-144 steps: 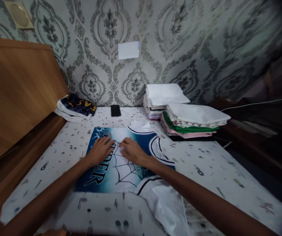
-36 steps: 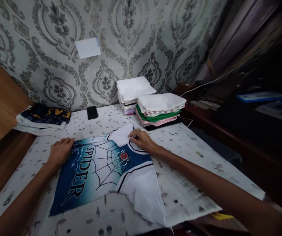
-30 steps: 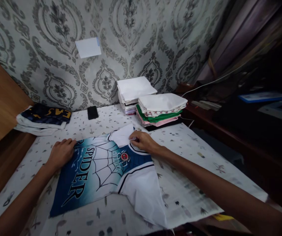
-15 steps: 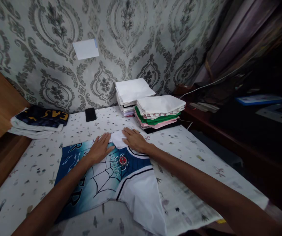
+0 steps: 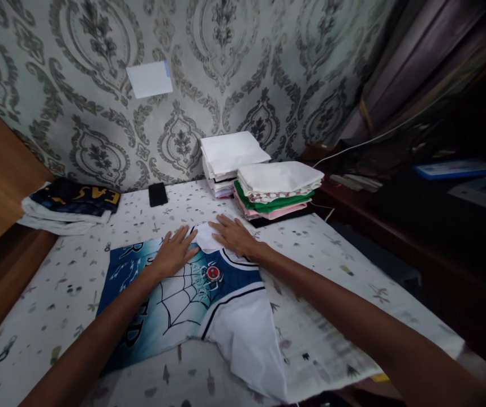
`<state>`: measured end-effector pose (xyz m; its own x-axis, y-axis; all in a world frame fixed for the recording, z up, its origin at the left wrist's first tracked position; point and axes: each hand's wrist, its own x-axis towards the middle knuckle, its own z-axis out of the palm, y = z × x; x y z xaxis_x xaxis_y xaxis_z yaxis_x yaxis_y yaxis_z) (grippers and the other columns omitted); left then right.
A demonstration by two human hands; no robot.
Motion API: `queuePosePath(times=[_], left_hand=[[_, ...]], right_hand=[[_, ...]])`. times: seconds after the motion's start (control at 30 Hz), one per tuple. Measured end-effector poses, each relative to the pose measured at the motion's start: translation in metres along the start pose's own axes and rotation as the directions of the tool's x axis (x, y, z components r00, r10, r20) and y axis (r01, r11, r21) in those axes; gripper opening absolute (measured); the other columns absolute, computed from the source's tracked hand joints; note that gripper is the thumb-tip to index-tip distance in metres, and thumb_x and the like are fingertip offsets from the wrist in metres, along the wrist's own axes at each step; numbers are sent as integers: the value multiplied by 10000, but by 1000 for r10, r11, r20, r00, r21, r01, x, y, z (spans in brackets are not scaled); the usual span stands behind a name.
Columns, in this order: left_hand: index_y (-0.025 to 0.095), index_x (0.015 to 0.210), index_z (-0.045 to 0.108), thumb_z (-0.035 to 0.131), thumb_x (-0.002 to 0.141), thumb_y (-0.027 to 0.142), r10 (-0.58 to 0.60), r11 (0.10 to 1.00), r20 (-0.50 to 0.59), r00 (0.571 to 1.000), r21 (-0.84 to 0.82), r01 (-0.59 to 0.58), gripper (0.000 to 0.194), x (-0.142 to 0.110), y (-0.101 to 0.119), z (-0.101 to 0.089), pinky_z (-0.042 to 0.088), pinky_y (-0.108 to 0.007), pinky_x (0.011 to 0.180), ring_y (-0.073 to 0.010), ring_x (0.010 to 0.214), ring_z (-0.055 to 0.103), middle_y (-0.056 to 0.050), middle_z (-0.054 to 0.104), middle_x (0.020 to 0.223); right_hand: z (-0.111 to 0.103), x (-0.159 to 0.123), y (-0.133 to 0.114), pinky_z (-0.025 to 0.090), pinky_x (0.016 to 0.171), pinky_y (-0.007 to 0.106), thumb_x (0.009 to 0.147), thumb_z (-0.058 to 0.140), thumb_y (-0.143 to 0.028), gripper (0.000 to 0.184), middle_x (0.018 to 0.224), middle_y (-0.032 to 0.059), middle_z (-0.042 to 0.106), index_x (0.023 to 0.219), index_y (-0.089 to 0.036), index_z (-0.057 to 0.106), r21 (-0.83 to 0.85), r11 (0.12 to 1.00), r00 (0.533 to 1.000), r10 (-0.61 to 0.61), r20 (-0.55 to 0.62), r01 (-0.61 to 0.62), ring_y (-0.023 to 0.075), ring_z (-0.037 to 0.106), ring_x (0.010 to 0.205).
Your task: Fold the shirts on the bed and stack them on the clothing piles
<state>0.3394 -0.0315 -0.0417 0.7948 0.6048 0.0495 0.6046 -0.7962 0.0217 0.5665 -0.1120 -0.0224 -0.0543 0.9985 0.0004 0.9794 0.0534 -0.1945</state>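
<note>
A: What is nearest?
B: The near sleeve [image 5: 249, 342], white, spread toward the person from the shirt [image 5: 183, 302], which lies face up on the patterned cloth [image 5: 331, 265].
A: And the hands?
B: Both are on the shirt. The left hand [image 5: 173, 254] lies palm down across its web print, fingers apart, holding nothing.
A: The right hand [image 5: 233, 237]?
B: Also palm down, fingers wide, on the white far sleeve [image 5: 207, 238], beside the collar.
A: Past the shirt?
B: To its right, a folded stack [image 5: 279, 178] with green and pink layers; behind that, a white-topped stack [image 5: 234, 152]. Beyond the shirt's left part are a dark garment [image 5: 77, 198] with yellow letters and 1 black flat object [image 5: 158, 194].
A: Farthest?
B: The patterned wall [image 5: 209, 68] beyond the shirt, with 1 white card [image 5: 149, 79].
</note>
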Motion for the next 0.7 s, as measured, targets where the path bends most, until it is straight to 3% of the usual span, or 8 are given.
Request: queuePosePath(times=[0.1,0.17,0.27,0.53,0.63,0.7], left_hand=[[258,1554,268,278,1020,514,-2,1000,-9,1000,-1,2,592,-1,1,-2,243,-532,1188,-260,1513,211,-101,241,1636],[236,1561,240,292,1017,511,-5,1000,-11,1000,-11,4,612,-2,2,-2,244,-532,1190,-256,1513,212,-107,246,1635],[203,1557,236,305,1016,501,-3,1000,-24,1000,-31,2,622,-3,2,-2,237,-542,1194,-254,1511,219,-126,267,1626],[188,1515,300,345,1017,455,5,998,-78,997,-63,-10,566,-5,5,-7,248,-566,1186,-270,1500,254,-150,294,1613],[160,1470,360,387,1012,383,17,998,-123,992,-63,-25,510,-23,8,-19,260,-563,1187,-290,1475,305,-177,358,1576],[170,1414,426,401,1008,334,70,991,-154,986,-103,-87,439,-42,12,-26,345,-504,1158,-275,1403,419,-169,477,1483]], right_hand=[[-3,-3,-7,241,1146,584,1028,342,-377,486,1586,162,339,1476,-217,444,-26,999,994,-26,-110,23,313,256,1480],[-4,-6,-15,264,1136,530,1029,347,-336,425,1508,168,442,1369,-191,555,-53,995,976,-96,-197,87,298,358,1409],[-4,-7,-24,354,1052,427,1026,368,-317,368,1290,145,583,1210,-159,645,-49,983,965,-181,-188,175,257,500,1195],[1,6,-21,384,961,417,1014,408,-332,333,1182,124,581,1213,-186,633,-3,993,975,-120,-190,121,265,482,1093],[2,6,-22,395,952,414,1002,407,-290,306,1141,131,600,1143,-162,646,11,992,967,-123,-224,129,266,495,1060],[2,7,-27,397,976,416,998,403,-283,312,1164,134,610,1152,-157,643,35,986,954,-152,-258,166,269,503,1088]])
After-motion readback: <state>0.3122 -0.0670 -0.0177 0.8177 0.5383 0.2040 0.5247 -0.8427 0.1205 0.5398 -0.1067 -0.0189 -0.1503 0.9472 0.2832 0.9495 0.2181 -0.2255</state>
